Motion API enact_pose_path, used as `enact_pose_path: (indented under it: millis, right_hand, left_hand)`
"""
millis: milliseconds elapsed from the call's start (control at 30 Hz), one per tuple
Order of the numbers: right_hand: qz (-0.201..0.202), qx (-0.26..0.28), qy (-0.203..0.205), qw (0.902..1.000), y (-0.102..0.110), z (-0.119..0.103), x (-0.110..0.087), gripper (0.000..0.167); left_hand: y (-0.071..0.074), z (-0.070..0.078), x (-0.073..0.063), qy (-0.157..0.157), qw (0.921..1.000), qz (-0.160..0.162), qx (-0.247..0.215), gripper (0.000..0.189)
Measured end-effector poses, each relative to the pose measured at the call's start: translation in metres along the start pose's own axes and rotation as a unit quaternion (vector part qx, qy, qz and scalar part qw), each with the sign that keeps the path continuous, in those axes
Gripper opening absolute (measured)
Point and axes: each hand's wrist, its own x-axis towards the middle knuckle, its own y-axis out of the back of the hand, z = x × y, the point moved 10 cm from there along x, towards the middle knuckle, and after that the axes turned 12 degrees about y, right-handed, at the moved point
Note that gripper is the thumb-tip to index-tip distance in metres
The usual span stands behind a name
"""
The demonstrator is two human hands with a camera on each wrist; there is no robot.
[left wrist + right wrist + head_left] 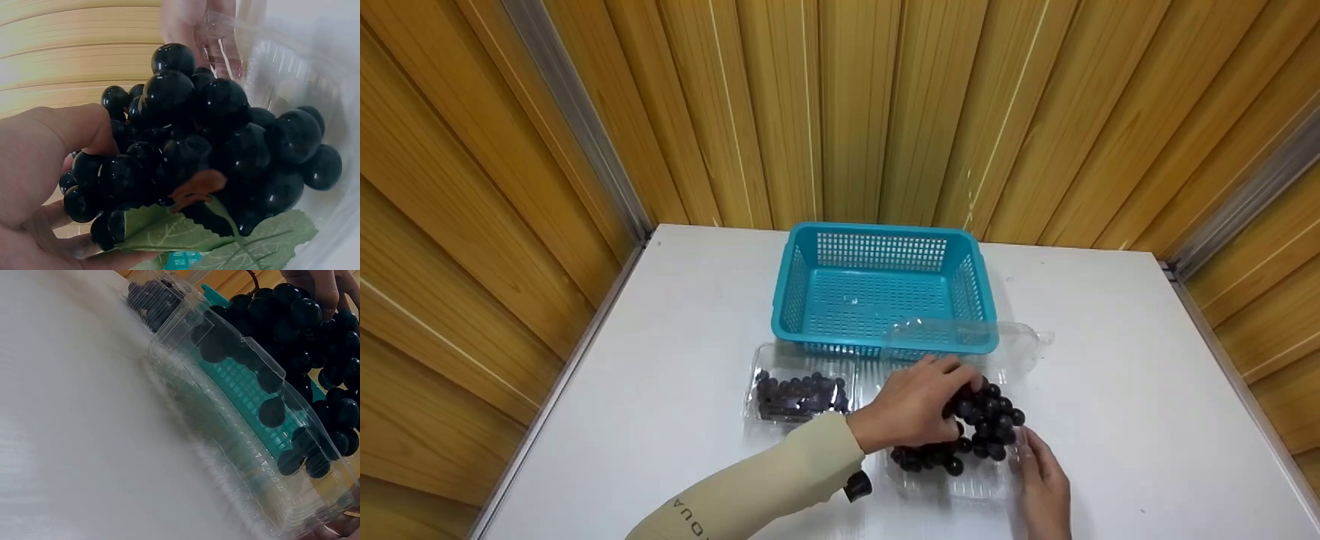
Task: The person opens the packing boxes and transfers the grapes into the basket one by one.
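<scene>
My left hand (919, 401) grips a bunch of dark grapes (990, 420) from above, its thumb and fingers spread around the fruit in the left wrist view. Green leaves (174, 229) and a brown stem piece (198, 188) show on the bunch. Under and around it is an open clear plastic clamshell box (979, 487), tilted in the right wrist view, with grapes overlapping its wall. At the box's right side, my right hand (1044, 484) pinches the wall between thumb and fingers. The raised clear lid (1016, 349) overlaps the basket's front rim.
A turquoise plastic basket (877, 296) stands behind the box, with a small clear scrap on its floor. To the left sits a second clear box (799, 394) holding dark grapes. All rest on a white table (660, 420), with wood-look panels (855, 112) behind and at both sides.
</scene>
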Motion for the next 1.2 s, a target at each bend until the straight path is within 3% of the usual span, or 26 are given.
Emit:
enact_pose_path:
  millis: [400, 1200]
  right_hand:
    - [0.006, 0.095, -0.031, 0.995, -0.002, 0.005, -0.002, 0.06]
    - [0.019, 0.111, -0.026, 0.9933, 0.002, 0.001, -0.003, 0.057]
  left_hand:
    - [0.016, 0.002, -0.001, -0.011, 0.9997, 0.017, -0.016, 0.052]
    - [0.05, 0.004, -0.005, -0.015, 0.9982, 0.047, -0.035, 0.049]
